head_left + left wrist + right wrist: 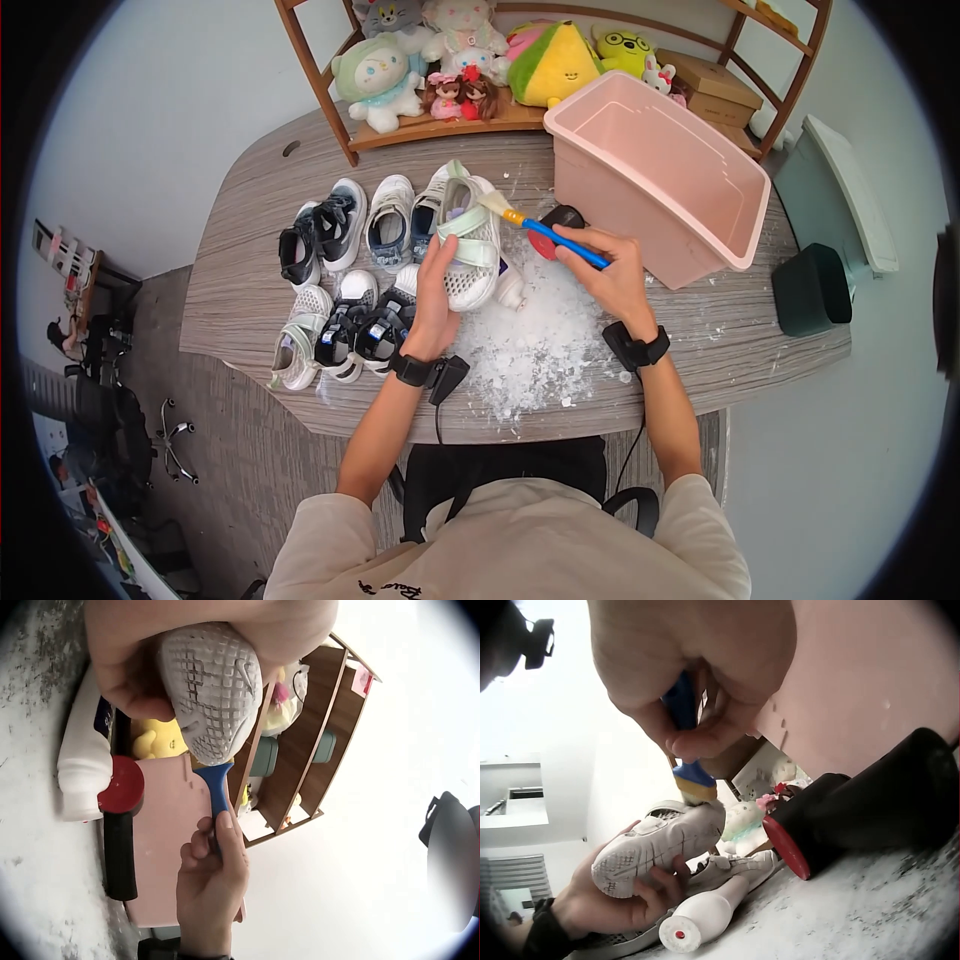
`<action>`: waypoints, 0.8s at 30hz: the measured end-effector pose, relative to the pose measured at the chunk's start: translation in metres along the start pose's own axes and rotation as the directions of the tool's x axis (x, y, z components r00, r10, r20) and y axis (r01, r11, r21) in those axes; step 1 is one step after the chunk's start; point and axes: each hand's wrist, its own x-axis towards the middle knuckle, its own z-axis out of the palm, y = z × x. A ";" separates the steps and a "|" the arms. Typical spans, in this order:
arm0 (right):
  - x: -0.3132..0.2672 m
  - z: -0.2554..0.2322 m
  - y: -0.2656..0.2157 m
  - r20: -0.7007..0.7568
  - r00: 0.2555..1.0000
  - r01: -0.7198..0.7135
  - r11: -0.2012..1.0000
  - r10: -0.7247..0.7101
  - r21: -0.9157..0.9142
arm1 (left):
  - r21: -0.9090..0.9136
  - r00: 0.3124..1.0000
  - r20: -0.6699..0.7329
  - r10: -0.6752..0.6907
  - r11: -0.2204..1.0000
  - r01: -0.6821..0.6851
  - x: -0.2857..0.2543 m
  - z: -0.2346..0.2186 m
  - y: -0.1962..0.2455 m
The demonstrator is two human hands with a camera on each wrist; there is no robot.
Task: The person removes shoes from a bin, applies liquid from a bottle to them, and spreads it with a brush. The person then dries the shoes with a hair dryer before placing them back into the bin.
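My left hand (432, 305) holds up a child's white and pale green sneaker (472, 268) above the table, its toe pointing away from me. In the left wrist view the patterned sole (212, 690) shows, with the fingers round the shoe. My right hand (612, 272) grips a flat paintbrush (560, 240) by its blue handle. Its pale bristles (697, 798) touch the shoe's toe end in the right wrist view. A white bottle (705, 913) lies on the table under the shoe, beside a black-handled thing with a red face (786, 846).
White powder and flakes (530, 355) cover the table's front middle. Several other small shoes (340, 225) stand in two rows at left. A pink bin (650, 190) is at back right, a dark green bin (812, 290) farther right. Plush toys (380, 80) fill the shelf behind.
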 end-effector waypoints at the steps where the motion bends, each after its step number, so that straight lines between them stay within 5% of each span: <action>1: -0.001 -0.001 -0.003 0.006 1.000 -0.002 1.000 0.002 0.002 | -0.024 1.000 -0.025 -0.003 1.000 0.002 -0.001 -0.001 0.001; 3: -0.003 -0.006 -0.006 0.179 0.981 -0.085 0.996 0.079 0.023 | -0.043 0.998 -0.058 0.033 0.998 -0.036 0.000 -0.004 0.000; 7: -0.005 -0.013 -0.003 0.289 0.956 -0.085 0.993 0.058 0.083 | -0.098 0.990 -0.114 0.085 0.991 -0.096 0.005 -0.011 -0.003; 9: -0.004 -0.018 -0.004 0.497 0.867 -0.135 0.975 0.030 0.177 | -0.074 0.990 -0.114 0.086 0.993 -0.094 0.004 -0.007 -0.003; 13: -0.005 -0.019 -0.015 0.601 0.790 -0.297 0.933 0.120 0.204 | -0.041 0.995 -0.095 0.037 0.998 -0.041 0.001 -0.004 0.000; 16: -0.003 -0.032 -0.007 0.469 0.860 -0.381 0.864 0.201 0.329 | 0.090 0.997 0.050 0.053 0.994 -0.057 -0.002 -0.009 0.000; 18: -0.002 -0.031 0.013 0.216 0.947 -0.321 0.722 0.238 0.613 | 0.183 0.991 0.122 0.064 0.979 -0.086 -0.003 -0.009 0.000; 19: 0.000 -0.029 0.018 0.215 0.947 -0.320 0.722 0.237 0.614 | 0.274 0.977 0.200 0.068 0.954 -0.122 -0.002 -0.008 0.000; 21: 0.002 -0.027 0.025 0.004 0.969 -0.135 0.510 0.248 0.850 | 0.360 0.965 0.248 0.083 0.917 -0.171 0.001 -0.011 -0.001; 24: 0.002 -0.029 0.026 -0.051 0.956 -0.099 0.481 0.289 0.871 | 0.518 0.929 0.356 0.096 0.807 -0.282 -0.003 -0.004 0.006</action>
